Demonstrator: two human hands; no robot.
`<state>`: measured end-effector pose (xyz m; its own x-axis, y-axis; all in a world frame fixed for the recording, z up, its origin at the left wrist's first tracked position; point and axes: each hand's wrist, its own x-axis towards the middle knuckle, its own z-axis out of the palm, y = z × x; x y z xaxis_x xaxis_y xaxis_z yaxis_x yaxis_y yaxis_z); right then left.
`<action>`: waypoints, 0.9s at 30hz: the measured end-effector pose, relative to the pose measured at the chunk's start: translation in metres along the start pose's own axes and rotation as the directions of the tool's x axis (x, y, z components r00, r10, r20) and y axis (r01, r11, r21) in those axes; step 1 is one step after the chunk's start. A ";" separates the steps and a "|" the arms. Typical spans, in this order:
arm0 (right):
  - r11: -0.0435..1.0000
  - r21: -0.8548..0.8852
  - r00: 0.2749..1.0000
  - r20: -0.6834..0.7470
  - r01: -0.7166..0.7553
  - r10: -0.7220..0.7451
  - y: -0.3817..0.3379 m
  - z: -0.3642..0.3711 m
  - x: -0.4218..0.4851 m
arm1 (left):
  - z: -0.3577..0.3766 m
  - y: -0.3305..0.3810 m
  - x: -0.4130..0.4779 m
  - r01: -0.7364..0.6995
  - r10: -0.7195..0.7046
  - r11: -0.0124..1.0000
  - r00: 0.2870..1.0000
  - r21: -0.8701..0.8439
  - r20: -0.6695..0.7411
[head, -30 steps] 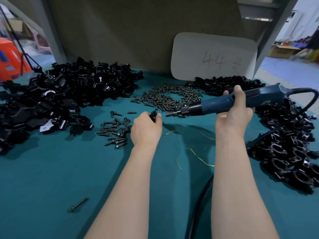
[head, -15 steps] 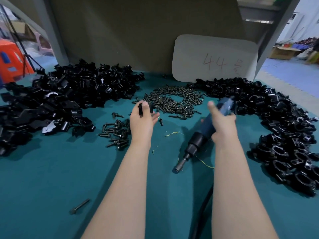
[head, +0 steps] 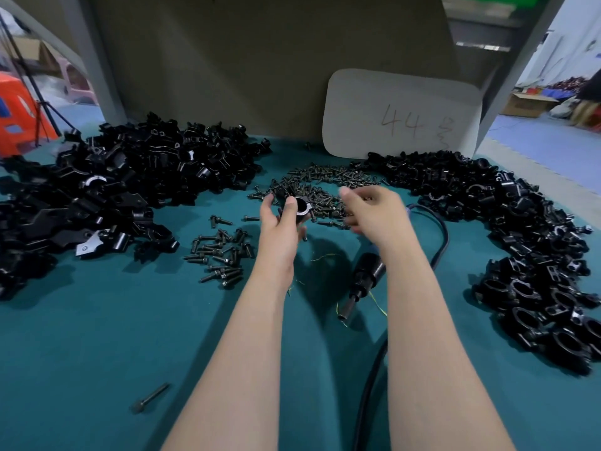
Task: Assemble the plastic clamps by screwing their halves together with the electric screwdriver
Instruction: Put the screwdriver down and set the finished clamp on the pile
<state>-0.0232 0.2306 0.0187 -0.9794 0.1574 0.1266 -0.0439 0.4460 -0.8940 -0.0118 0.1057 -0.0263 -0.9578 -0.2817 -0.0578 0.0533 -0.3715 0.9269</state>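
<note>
— What has the left grip got?
— The left grip (head: 279,222) grasps a black clamp (head: 304,206). The thumb curls over the clamp's near side and the fingers spread behind it. The clamp is lifted off the green counter (head: 97,320), with its round bore facing the camera. There is a pale glint inside the ring, and a lug sticks out on its right.
— And the right grip?
— The right grip (head: 374,209) is released, just right of the clamp and not touching it. Its fingers are loosely bent and the thumb is up. It is motion-blurred, so finer detail is lost.
— The electric screwdriver?
— The electric screwdriver (head: 367,275) lies on the counter under the right forearm, nearer the person than the right grip. Its black nose points toward the person, and its cable (head: 444,229) curves off to the right of that grip.
— Around them?
— A pile of screws (head: 312,187) lies just beyond both grips, and a smaller scatter of screws (head: 221,255) lies down-left of the left grip. A heap of clamp halves (head: 146,177) sits far to its left, and a heap of ring-shaped clamps (head: 520,239) lies right of the right grip. One long screw (head: 149,398) lies alone beside the left forearm.
</note>
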 end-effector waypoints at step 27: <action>0.958 0.097 0.957 0.079 0.270 -0.278 -0.008 0.042 0.000 | -0.006 0.014 -0.002 0.211 -0.260 0.864 0.964 -0.457 -0.046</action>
<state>-0.0314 0.1898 0.0074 -0.9410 -0.0431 0.3356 -0.3257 0.3839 -0.8640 -0.0073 0.0957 -0.0154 -0.9246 -0.2156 -0.3141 -0.0275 -0.7846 0.6195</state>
